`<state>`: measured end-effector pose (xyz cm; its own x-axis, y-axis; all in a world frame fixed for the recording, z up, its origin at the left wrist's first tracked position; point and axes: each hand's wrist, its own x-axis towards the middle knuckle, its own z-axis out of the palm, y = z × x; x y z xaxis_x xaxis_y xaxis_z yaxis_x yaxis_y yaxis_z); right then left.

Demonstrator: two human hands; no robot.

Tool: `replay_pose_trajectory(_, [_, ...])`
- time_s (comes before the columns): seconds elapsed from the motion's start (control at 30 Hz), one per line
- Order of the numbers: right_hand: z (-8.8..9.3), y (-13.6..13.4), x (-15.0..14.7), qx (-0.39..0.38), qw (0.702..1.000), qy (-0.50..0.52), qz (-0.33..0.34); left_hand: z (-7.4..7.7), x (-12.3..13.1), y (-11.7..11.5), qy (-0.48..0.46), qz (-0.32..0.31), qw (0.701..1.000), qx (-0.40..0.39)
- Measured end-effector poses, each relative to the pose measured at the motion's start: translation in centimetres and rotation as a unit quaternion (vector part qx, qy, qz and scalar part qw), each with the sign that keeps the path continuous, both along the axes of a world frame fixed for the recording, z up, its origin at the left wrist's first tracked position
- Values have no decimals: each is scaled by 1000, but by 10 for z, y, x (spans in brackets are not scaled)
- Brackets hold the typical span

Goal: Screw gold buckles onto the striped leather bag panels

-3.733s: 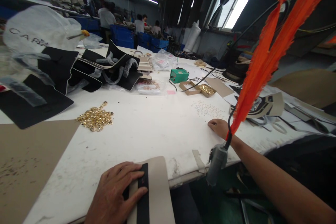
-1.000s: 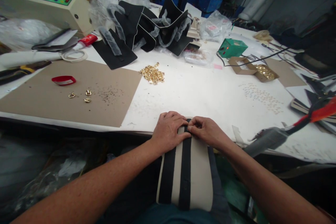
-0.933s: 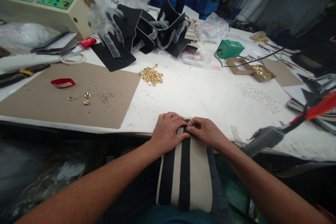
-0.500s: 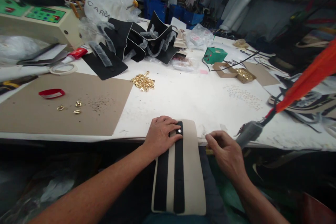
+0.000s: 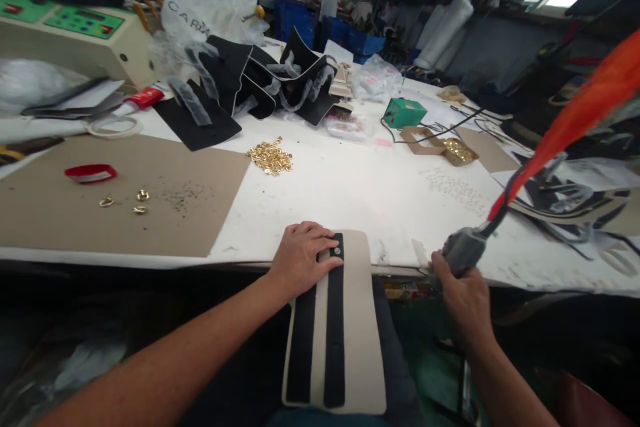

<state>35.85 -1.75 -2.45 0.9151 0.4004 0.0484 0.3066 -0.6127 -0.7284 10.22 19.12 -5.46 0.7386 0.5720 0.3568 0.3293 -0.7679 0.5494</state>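
A beige panel [image 5: 357, 333] with rounded corners leans from the white table's front edge down toward my lap. Two long black straps [image 5: 335, 347] run along it. My left hand [image 5: 303, 255] holds the top end of one strap against the panel, thumb and fingers on either side of a small round metal fastener [image 5: 337, 251]. At the table edge to the right, my right hand [image 5: 463, 300] is closed around a grey corded tool that looks like an electric screwdriver [image 5: 464, 250]. An orange-wrapped cable [image 5: 555, 137] leads up from it. Its tip is hidden.
Gold metal fittings [image 5: 271, 157] lie piled mid-table. On brown cardboard [image 5: 125, 233] at left are a red band [image 5: 91, 173] and loose gold pieces. Farther back stand black leather pieces [image 5: 225, 80], a green box [image 5: 404, 113] and a small carton of gold parts [image 5: 459, 152].
My right hand has moved right and closed around the grey screwdriver, which now sits slightly farther left and higher in view. My left hand keeps its hold on the strap and panel.
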Motion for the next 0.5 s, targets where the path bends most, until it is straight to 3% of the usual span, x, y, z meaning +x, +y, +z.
replay_pose_trajectory(0.1, [21,24,-33,183,978,68,77,1,-1,-1,2,-5,1000,-4])
replay_pose_trajectory(0.17, [36,48,-59,336,920,142,143,0,-2,-1,4,-7,1000,-5])
replay_pose_trajectory(0.23, [47,77,-82,424,864,182,200,0,-2,-2,4,-7,1000,-6])
replay_pose_trajectory(0.33, [52,113,-105,463,830,186,251,-1,-2,-2,4,-9,1000,-7])
replay_pose_trajectory(0.5, [40,138,-117,439,838,163,281,-3,-2,-2,0,-11,1000,-9])
